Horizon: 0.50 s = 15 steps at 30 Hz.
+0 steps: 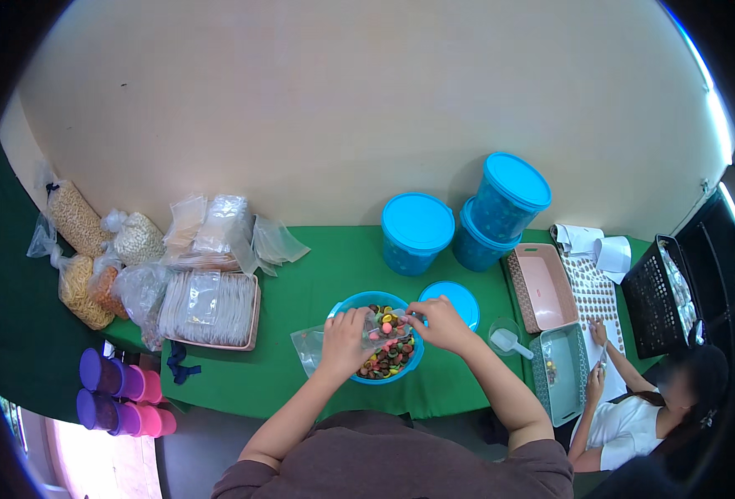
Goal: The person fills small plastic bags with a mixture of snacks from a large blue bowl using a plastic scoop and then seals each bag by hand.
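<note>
Over a round blue tub (418,359) of colourful round candies (388,362), I hold a clear plastic bag (308,346) tilted on its side. My left hand (345,339) is wrapped round the middle of the bag, with one end of it sticking out to the left. At the bag's right end, my right hand (438,323) pinches the plastic with thumb and fingers. Pink and brown candies show through or beside the clear plastic between my hands; which of them lie inside is hard to tell.
A blue lid (453,304) and a clear bowl with a white scoop (507,339) lie to the right. Lidded blue buckets (417,223) stand behind. A pink basket of flat bags (255,312) sits left. At right, a co-worker (633,424) handles something beside a grey basket (562,407).
</note>
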Motion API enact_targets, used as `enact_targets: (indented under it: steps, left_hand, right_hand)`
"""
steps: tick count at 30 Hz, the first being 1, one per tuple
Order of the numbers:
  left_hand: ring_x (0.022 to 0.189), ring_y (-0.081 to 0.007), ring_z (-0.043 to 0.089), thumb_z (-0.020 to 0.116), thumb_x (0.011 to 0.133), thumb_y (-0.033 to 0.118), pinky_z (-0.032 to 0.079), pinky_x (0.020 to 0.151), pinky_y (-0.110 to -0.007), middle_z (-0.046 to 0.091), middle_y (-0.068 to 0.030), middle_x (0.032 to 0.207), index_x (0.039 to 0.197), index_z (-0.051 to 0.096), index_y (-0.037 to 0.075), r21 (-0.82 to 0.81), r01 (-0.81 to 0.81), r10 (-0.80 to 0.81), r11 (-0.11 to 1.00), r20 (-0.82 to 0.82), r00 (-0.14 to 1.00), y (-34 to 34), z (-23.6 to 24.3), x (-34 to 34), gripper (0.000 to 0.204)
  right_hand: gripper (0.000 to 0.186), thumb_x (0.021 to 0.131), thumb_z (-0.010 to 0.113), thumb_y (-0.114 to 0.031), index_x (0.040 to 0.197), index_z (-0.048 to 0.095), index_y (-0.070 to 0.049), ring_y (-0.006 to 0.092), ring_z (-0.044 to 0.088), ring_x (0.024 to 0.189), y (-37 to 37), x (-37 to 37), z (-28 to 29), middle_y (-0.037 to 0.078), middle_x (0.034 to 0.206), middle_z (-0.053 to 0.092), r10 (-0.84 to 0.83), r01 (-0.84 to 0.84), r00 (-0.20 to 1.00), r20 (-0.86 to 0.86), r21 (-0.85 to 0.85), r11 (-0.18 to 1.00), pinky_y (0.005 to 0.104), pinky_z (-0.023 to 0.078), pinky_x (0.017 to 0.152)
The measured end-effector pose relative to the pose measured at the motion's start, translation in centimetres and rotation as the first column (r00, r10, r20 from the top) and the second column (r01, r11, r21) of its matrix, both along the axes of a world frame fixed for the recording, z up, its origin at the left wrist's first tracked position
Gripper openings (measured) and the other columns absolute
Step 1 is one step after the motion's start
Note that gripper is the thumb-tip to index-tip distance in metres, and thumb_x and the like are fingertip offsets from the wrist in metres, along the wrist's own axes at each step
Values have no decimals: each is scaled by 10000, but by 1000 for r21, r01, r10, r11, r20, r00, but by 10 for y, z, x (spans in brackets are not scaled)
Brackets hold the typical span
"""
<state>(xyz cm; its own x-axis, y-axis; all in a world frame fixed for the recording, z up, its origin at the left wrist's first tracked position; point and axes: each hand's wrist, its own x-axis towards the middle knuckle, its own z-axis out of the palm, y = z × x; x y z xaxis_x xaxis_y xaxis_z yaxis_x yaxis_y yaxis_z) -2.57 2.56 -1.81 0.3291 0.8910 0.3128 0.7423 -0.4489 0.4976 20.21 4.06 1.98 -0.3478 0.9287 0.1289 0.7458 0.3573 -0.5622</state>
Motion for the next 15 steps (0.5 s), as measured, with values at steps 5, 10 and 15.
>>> enact_targets:
  steps: [5,10,15]
  left_hand:
    - [1011,-301,567,871,576,208,405,867,-418,595,-92,1065,1201,504,73,32,26,-27,999,50,998,0,-4,15,737]
    - [1017,-323,577,884,583,255,437,884,-447,585,-124,1105,1233,482,53,-16,-66,68,998,252,965,-4,3,24,791]
    - [1032,-335,576,884,585,250,452,883,-451,577,-136,1134,1249,474,51,51,-90,71,995,296,952,-3,20,27,806]
  right_hand:
    - [156,814,677,-222,803,693,-67,309,640,805,7,-14,26,121,723,647,71,-130,948,310,175,976,432,445,777]
    - [129,803,691,-209,776,711,-85,281,625,790,18,-23,76,88,744,616,110,-236,871,479,209,949,412,431,767]
    - [186,808,675,-207,674,697,-81,267,621,771,24,-26,110,81,718,613,172,-282,848,502,150,948,405,426,759]
